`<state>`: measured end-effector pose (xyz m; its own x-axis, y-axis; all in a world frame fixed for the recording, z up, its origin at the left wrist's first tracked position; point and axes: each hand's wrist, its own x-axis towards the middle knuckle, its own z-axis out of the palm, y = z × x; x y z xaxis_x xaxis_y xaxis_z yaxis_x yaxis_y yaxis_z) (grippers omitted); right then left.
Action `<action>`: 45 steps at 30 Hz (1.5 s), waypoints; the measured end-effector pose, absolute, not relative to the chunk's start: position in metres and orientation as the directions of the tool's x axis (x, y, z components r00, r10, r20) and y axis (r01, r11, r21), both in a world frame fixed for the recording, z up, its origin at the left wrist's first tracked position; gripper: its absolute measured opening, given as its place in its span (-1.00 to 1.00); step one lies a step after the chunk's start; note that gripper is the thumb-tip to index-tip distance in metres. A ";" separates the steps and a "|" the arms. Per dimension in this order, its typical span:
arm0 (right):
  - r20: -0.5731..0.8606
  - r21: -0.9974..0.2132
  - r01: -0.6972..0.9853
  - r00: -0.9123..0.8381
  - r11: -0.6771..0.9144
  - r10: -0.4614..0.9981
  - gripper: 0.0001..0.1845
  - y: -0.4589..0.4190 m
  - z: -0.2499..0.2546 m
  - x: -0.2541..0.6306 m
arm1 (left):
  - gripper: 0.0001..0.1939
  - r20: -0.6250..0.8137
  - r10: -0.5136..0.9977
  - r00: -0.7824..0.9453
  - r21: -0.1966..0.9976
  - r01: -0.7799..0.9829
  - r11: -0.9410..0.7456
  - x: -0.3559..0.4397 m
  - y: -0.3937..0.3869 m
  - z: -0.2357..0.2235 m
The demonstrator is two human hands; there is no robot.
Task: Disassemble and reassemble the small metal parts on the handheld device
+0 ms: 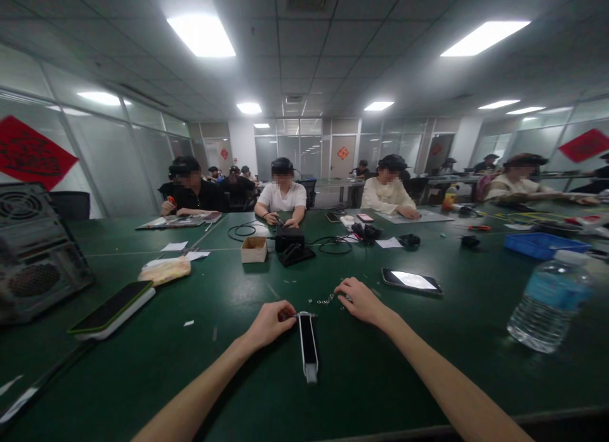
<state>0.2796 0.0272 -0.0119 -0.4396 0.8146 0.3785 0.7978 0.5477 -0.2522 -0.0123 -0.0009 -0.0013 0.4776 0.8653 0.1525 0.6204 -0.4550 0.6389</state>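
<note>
A narrow black device with a white frame [309,347] lies lengthwise on the green table in front of me. A thin metal rod [311,314] crosses its far end. My left hand [273,323] is closed at the left end of that rod, thumb and fingertips pinched together beside the device. Several small metal rings [325,301] lie scattered just beyond the device. Over their right side bends my right hand [359,300], fingers curled down to the tabletop. Whatever is between its fingertips is hidden or too small to make out.
A phone [412,280] lies beyond my right hand, with a water bottle [547,305] further right. Leftward are a green-edged device [114,305] and a computer case [38,252]. A small box [254,250] and cables stand ahead. Co-workers sit across the table.
</note>
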 end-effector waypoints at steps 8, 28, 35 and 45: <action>0.258 -0.233 0.791 -0.510 0.565 0.821 -0.85 0.025 -0.006 0.291 | -0.74 0.160 0.871 0.464 0.626 0.635 -0.453 -0.012 -0.002 0.001; 0.623 -0.387 0.634 -0.356 0.670 0.697 -0.93 -0.004 -0.001 0.221 | -0.67 0.456 0.816 0.355 0.531 0.627 -0.570 -0.013 -0.008 -0.014; 0.737 -0.396 0.467 -0.353 0.791 0.577 -0.95 -0.029 -0.003 0.188 | -0.82 0.611 0.526 0.592 0.164 0.555 -0.816 -0.004 -0.014 -0.026; 0.710 -0.401 0.431 -0.411 0.808 0.572 -0.94 -0.027 -0.010 0.190 | -0.67 0.597 0.467 0.652 0.036 0.560 -0.827 -0.004 -0.019 -0.019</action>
<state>0.1897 -0.0273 -0.0101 -0.4107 0.5720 0.7100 0.4314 0.8080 -0.4014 -0.0042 -0.0186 -0.0195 0.6520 0.4674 0.5970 0.5604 -0.8274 0.0359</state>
